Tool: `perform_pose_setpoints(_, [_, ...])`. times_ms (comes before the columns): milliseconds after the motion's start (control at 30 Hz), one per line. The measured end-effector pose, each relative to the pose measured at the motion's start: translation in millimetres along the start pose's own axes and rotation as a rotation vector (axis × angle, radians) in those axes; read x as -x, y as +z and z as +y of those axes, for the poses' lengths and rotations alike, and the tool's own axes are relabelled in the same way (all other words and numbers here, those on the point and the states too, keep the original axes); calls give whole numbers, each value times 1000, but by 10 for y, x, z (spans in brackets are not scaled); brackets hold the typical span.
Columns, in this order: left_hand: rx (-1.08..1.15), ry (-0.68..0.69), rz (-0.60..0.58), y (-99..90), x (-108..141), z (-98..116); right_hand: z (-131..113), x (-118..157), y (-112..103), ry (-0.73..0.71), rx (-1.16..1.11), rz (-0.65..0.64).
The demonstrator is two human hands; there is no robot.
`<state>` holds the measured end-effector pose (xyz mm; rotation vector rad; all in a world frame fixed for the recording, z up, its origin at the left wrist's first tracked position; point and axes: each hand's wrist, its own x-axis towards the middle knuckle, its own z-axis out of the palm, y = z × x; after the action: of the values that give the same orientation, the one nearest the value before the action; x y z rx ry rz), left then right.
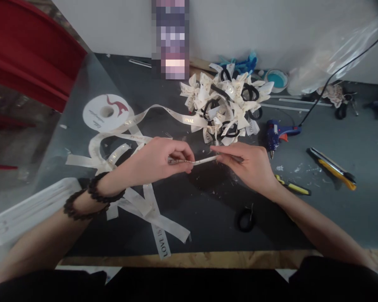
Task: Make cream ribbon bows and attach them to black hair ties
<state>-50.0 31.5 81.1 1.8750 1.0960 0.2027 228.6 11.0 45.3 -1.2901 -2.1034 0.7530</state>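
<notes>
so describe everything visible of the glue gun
The glue gun has a blue, plastic-looking body with whitish marks, a red-orange trigger and a metallic-looking nozzle pointing toward the table's near edge. It lies on its side right of the ribbon bows, black cord running up from its handle. The right hand is nearby, not touching.

red chair (34, 46); white tub (281, 89)
</notes>
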Motion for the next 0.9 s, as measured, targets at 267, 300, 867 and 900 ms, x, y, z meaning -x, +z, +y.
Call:
perform_pose_setpoints(267, [-19, -41, -61, -172, -5, -114, -65, -39, -57, 179, -125, -172])
perform_pose_setpoints(300, [-40, -15, -48, -176, 2, -123, -76, -42, -53, 196, -152, -190])
perform_pose_setpoints(867, [-189, 235, 38, 299, -22, -60, -313, 104, 85, 163, -155, -303])
perform_pose_setpoints(900, [-153, 216, 33, 299, -23, -67, -306, 95, 81, 173, -155, -307])
